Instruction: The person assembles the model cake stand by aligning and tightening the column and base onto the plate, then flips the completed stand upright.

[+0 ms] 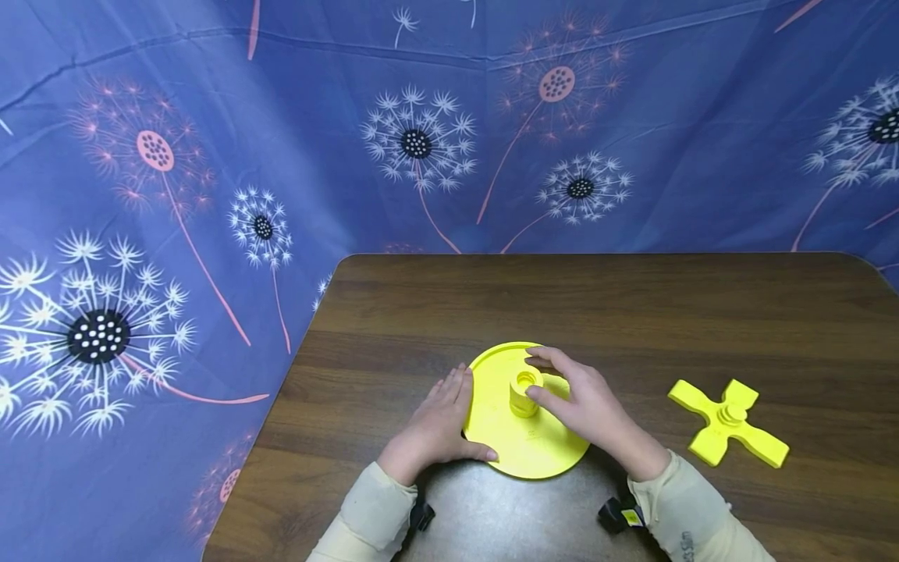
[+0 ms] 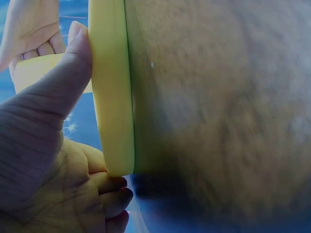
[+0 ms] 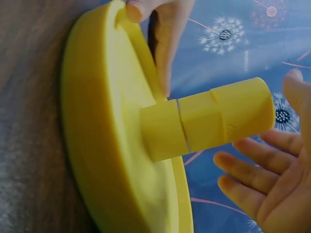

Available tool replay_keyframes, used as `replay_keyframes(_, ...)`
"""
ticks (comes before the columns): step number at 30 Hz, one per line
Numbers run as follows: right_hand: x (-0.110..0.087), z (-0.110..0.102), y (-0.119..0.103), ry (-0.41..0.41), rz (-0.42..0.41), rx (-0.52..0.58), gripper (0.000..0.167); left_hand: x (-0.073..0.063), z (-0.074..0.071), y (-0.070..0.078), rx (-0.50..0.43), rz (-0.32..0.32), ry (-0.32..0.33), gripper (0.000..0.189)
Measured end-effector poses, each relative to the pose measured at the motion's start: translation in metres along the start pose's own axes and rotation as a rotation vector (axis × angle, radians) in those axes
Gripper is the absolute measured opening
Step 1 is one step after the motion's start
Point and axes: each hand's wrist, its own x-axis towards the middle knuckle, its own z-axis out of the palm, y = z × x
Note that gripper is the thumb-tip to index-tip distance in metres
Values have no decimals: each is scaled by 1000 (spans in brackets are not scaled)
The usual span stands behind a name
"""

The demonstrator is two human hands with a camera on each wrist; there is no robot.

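Note:
A round yellow base (image 1: 530, 453) with a raised rim lies flat on the table. From its middle rises a short yellow post (image 1: 522, 404) with a hollow top; the right wrist view shows a seam across the post (image 3: 204, 121). My left hand (image 1: 441, 421) holds the base by its left edge, the thumb at the near rim and the fingers along the far left side. Around the post's top, my right hand (image 1: 595, 402) is spread with relaxed fingers. In the right wrist view a gap separates its thumb from the post; fingertip contact is unclear.
To the right on the brown wooden table (image 1: 597, 304) lies a yellow cross-shaped piece (image 1: 712, 437) with a round stepped stub at its centre. A blue cloth (image 1: 316, 117) with dandelion prints hangs behind and to the left.

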Motion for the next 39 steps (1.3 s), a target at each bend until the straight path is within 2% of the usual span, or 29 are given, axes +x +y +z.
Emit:
replay_keyframes(6,3,-5,0,-115,-59,137,53,0,0,0,-14,-4,-2,127)
replay_keyframes(9,3,-6,0,-160,-50,143,51,0,1,-1,-16,-6,-5,127)
replay_keyframes(14,3,-8,0,-183,-12,117,47,0,0,-1,-3,0,-3,128)
replay_keyframes(22,4,-5,1,-122,33,137,47,0,0,-1,0,6,0,128)
replay_keyframes(27,4,-2,-2,-81,54,87,47,0,0,-1,7,8,2,128)
replay_keyframes(39,2,5,-5,23,42,-47,46,-1,-1,0,-5,4,3,127)
